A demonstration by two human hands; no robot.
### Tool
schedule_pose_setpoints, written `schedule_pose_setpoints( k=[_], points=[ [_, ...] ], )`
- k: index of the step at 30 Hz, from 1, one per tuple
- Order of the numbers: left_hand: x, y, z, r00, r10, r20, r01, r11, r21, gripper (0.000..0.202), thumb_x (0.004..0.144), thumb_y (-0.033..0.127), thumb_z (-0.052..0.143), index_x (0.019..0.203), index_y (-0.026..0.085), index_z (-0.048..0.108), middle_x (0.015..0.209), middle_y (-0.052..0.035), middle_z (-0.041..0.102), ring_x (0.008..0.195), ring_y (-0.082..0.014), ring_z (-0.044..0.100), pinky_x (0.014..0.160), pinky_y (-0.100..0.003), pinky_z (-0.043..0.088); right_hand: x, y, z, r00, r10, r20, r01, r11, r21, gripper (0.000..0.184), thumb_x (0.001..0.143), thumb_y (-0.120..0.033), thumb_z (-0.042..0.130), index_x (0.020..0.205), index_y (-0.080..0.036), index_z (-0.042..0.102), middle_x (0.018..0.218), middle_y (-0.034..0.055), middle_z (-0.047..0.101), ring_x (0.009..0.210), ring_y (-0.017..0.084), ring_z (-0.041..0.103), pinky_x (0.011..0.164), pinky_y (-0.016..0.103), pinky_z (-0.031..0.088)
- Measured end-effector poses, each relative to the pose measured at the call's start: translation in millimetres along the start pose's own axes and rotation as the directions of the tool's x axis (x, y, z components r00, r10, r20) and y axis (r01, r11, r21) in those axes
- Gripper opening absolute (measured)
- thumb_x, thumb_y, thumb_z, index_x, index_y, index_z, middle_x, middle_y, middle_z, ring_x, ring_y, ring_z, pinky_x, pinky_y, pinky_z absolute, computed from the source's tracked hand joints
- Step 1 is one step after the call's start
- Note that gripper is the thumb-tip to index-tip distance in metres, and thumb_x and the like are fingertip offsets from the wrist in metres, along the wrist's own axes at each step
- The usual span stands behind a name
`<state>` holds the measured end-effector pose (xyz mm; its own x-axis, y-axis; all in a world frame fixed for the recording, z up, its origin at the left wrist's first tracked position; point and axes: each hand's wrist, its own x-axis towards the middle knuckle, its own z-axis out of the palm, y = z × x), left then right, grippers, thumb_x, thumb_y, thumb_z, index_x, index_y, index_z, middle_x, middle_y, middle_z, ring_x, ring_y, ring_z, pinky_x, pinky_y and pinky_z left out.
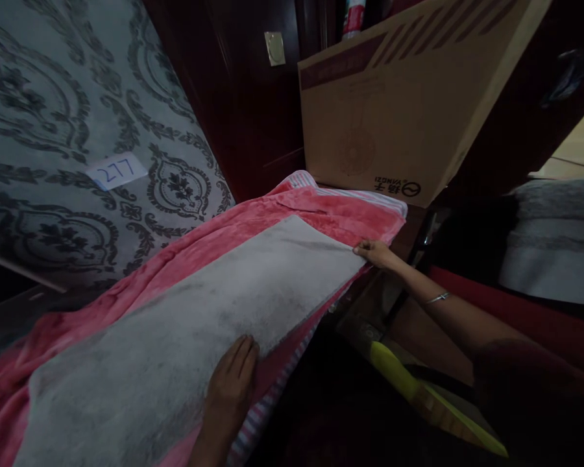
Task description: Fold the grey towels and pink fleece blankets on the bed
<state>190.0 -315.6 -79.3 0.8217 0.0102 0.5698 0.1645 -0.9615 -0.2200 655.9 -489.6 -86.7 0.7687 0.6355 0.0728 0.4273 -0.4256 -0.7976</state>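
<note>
A grey towel [194, 331] lies spread flat on a pink blanket [331, 217] that covers a raised surface. My left hand [233, 379] rests flat on the towel's near edge, fingers stretched out together. My right hand [374, 253] reaches forward, a bangle on its wrist, and its fingers pinch the towel's far right corner.
A large cardboard box [399, 97] stands on the far end of the blanket. A patterned grey wall with a paper label reading 277 [117, 170] is at left. A yellow-green object [418, 389] lies low at right, and a folded grey cloth [555, 246] at far right.
</note>
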Motion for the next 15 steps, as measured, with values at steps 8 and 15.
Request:
schedule_pose_setpoints(
  k=[8, 15],
  points=[
    [-3, 22, -4.5, 0.999, -0.044, 0.005, 0.044, 0.999, 0.028, 0.055, 0.085, -0.004, 0.047, 0.136, 0.014, 0.058, 0.137, -0.0148, 0.065, 0.135, -0.0253, 0.056, 0.108, -0.041, 0.051, -15, -15, -7, 1.000, 0.004, -0.008, -0.006, 0.982, -0.188, 0.022, 0.078, -0.041, 0.059, 0.069, -0.021, 0.057, 0.067, 0.0045, 0.060, 0.065, 0.019, 0.054, 0.061, 0.030, 0.039],
    [-49, 24, -46.3, 0.949, -0.300, 0.099, 0.285, 0.949, 0.137, 0.059, 0.095, 0.016, 0.053, 0.153, 0.017, 0.040, 0.146, -0.0164, 0.058, 0.141, -0.0274, 0.049, 0.115, -0.050, 0.042, -23, -16, -9, 0.995, 0.094, 0.018, -0.083, 0.943, -0.322, 0.035, 0.077, -0.057, 0.059, 0.079, -0.022, 0.061, 0.080, 0.0109, 0.067, 0.074, 0.026, 0.062, 0.068, 0.039, 0.047]
  ],
)
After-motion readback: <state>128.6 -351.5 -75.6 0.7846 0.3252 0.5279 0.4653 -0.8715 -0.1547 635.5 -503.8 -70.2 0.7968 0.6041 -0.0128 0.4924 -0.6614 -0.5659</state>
